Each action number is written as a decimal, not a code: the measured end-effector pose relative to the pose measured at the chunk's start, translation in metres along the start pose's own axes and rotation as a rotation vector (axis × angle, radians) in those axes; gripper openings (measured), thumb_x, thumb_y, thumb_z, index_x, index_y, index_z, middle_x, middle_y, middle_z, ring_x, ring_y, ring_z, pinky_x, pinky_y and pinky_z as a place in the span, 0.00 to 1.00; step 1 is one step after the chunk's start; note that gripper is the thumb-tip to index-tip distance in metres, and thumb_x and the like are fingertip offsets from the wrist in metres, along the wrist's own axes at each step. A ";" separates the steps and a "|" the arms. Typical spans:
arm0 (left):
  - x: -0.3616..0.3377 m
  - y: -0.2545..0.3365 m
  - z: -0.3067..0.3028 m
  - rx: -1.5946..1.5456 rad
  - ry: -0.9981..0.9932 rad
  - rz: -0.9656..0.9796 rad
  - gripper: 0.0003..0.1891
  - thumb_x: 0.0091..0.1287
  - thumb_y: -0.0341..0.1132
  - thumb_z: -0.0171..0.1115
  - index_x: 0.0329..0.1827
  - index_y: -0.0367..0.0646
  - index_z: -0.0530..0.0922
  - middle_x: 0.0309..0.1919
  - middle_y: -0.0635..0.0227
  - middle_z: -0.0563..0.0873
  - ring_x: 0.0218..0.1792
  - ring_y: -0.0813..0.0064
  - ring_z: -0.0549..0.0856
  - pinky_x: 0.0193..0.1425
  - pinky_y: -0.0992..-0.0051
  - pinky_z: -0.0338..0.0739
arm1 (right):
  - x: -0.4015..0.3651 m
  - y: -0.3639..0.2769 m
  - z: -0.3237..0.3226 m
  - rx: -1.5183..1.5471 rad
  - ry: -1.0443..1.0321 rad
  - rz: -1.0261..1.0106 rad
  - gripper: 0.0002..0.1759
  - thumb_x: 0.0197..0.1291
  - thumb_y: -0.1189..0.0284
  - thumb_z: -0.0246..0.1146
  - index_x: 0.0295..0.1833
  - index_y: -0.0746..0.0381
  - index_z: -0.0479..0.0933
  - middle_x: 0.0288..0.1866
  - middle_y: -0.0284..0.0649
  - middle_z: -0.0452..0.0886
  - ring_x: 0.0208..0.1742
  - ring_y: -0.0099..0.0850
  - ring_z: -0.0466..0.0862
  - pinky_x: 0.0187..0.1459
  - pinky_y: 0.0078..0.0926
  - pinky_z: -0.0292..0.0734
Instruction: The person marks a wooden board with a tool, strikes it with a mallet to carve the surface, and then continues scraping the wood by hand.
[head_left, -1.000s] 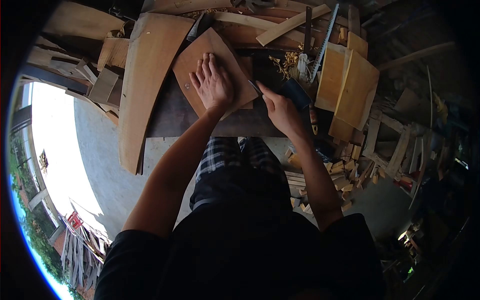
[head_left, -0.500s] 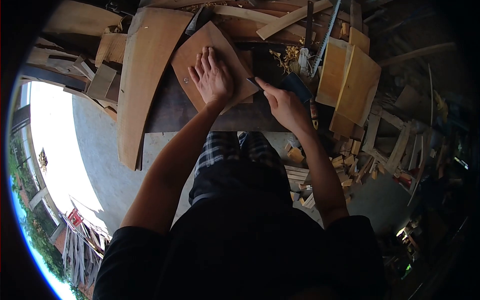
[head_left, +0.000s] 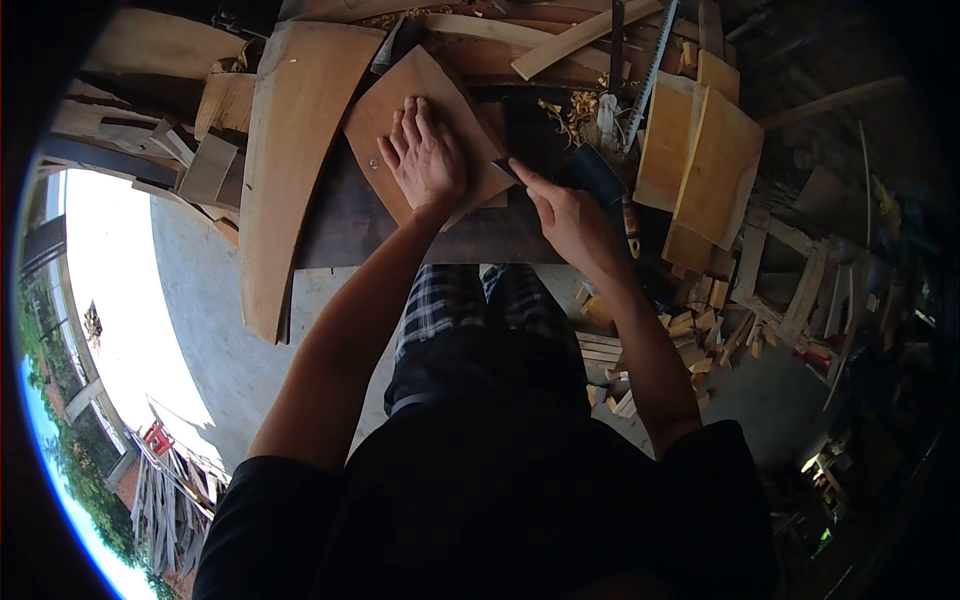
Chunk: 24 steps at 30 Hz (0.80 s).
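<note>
My left hand (head_left: 427,165) lies flat on a curved-edged wooden board (head_left: 390,90), fingers stretched towards its far end. A small shiny spot shows on the wood left of that hand. At the board's right edge, my right hand (head_left: 575,220) grips a small dark flat piece (head_left: 506,170), with the index finger extended along it. The piece meets the edge of the wood; its kind cannot be made out. Just beyond the right hand lies a dark blue-grey sheet (head_left: 592,175) on the dark workbench (head_left: 350,235).
A long curved plank (head_left: 290,150) overhangs the bench at left. Wood shavings (head_left: 575,120), a handsaw (head_left: 652,75) and a brush-like tool with a wooden handle (head_left: 631,225) lie to the right, beside stacked yellowish boards (head_left: 715,165). Offcuts (head_left: 700,320) litter the floor.
My right hand and the dark piece have shifted very slightly along the board's edge. The left hand stays flat in place; the whole view has tilted a little.
</note>
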<state>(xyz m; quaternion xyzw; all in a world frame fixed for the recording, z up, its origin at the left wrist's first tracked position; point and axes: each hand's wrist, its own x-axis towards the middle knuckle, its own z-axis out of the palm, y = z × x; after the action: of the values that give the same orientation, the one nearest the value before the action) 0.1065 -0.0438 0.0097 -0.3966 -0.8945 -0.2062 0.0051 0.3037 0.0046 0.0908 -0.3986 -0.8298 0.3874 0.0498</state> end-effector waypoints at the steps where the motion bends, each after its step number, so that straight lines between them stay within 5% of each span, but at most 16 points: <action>1: 0.000 -0.002 0.003 -0.002 -0.005 -0.005 0.29 0.77 0.43 0.47 0.79 0.46 0.63 0.80 0.64 0.65 0.82 0.61 0.59 0.85 0.49 0.42 | -0.007 0.005 0.000 0.038 0.014 -0.027 0.22 0.75 0.67 0.56 0.72 0.46 0.75 0.38 0.59 0.85 0.41 0.59 0.85 0.41 0.56 0.82; 13: -0.002 0.004 -0.007 -0.029 -0.048 -0.015 0.29 0.77 0.43 0.46 0.80 0.45 0.62 0.81 0.64 0.64 0.83 0.61 0.57 0.85 0.49 0.41 | 0.000 -0.003 -0.002 0.024 -0.005 -0.001 0.23 0.74 0.70 0.55 0.72 0.49 0.75 0.40 0.59 0.85 0.42 0.58 0.86 0.44 0.55 0.81; 19: 0.000 0.001 -0.002 -0.022 -0.048 0.004 0.30 0.77 0.43 0.46 0.80 0.45 0.61 0.81 0.65 0.63 0.83 0.61 0.57 0.85 0.49 0.42 | 0.029 0.008 0.011 0.050 0.039 -0.051 0.23 0.75 0.71 0.55 0.73 0.54 0.74 0.55 0.55 0.84 0.51 0.54 0.86 0.48 0.46 0.83; 24: -0.003 -0.002 0.000 0.007 0.018 0.045 0.29 0.77 0.44 0.46 0.80 0.47 0.62 0.79 0.65 0.66 0.80 0.60 0.61 0.83 0.52 0.47 | 0.004 0.050 0.042 0.244 0.395 -0.069 0.25 0.73 0.61 0.60 0.71 0.58 0.75 0.44 0.55 0.87 0.44 0.54 0.88 0.45 0.46 0.82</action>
<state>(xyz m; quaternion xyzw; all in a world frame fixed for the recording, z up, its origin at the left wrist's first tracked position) 0.1070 -0.0465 0.0083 -0.4146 -0.8860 -0.2065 0.0192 0.3156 0.0011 0.0271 -0.4289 -0.7641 0.3975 0.2723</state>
